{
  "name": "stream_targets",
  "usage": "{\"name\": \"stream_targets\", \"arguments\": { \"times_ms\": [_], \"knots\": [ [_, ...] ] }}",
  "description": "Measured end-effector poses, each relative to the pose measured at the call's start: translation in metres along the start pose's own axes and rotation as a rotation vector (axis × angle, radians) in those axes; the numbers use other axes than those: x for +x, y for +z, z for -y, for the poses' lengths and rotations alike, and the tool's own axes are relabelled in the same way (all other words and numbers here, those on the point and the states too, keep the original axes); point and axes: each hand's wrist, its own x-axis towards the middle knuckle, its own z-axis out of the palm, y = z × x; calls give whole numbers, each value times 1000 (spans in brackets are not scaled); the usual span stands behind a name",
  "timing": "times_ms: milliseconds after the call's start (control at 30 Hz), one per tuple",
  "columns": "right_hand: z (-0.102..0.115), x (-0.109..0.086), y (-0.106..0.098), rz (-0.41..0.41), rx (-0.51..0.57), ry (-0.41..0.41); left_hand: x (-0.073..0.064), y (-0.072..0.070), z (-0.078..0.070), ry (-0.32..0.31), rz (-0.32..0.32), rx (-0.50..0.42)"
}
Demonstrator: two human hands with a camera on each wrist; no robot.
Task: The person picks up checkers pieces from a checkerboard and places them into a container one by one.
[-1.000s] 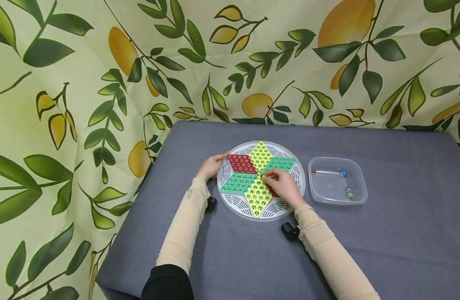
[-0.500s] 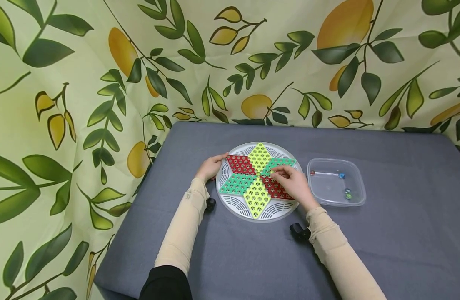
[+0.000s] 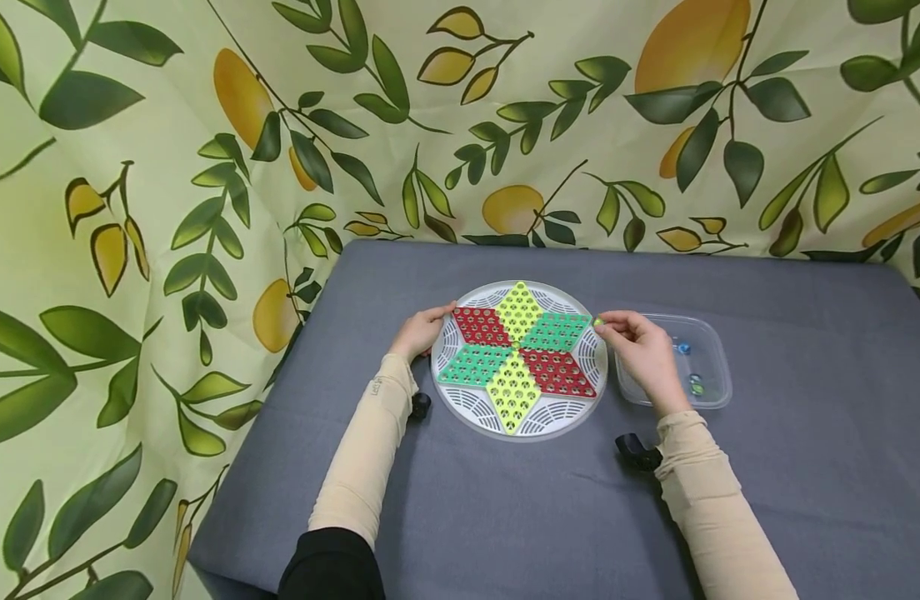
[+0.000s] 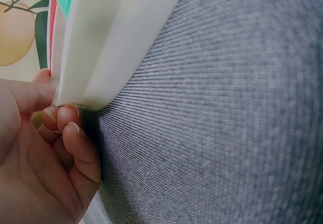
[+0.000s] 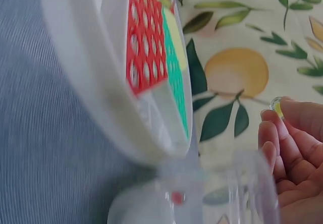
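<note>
A round white Chinese checkers board (image 3: 553, 417) with a red, green and yellow star lies on the table. My left hand (image 3: 417, 335) holds its left edge; in the left wrist view the thumb and curled fingers (image 4: 75, 143) grip the white rim. My right hand (image 3: 643, 354) is raised between the board and a clear plastic container (image 3: 673, 406), partly covering the container's left side. Between thumb and fingertips it pinches a clear marble (image 5: 276, 107) with yellow inside. A blue marble (image 3: 682, 348) and a greenish marble (image 3: 697, 387) lie in the container; a red marble (image 5: 176, 198) shows through its wall.
A grey cloth (image 3: 827, 375) covers the table. Behind and to the left hangs a patterned curtain (image 3: 400, 67) with leaves and fruit. A black wrist mount (image 3: 636, 452) sits below the right wrist. The container stands just right of the board.
My right hand has moved from the board's centre rightward past its edge to the container, with the marble between its fingers. My left hand has stayed on the board's edge.
</note>
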Motion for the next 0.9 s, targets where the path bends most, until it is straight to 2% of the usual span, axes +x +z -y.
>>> {"name": "stream_targets", "arguments": {
  "times_ms": [233,300,567,900],
  "knots": [
    [-17,1,-15,-58,10,78,-1,0,0,2,-10,-9],
    [-22,1,-18,-43,12,85,0,1,0,-7,-8,-7],
    [-32,4,-31,0,-117,68,1,1,1,-18,-8,-12],
    [-35,5,-33,43,-207,52,2,1,1,-15,-13,1]
  ]
}}
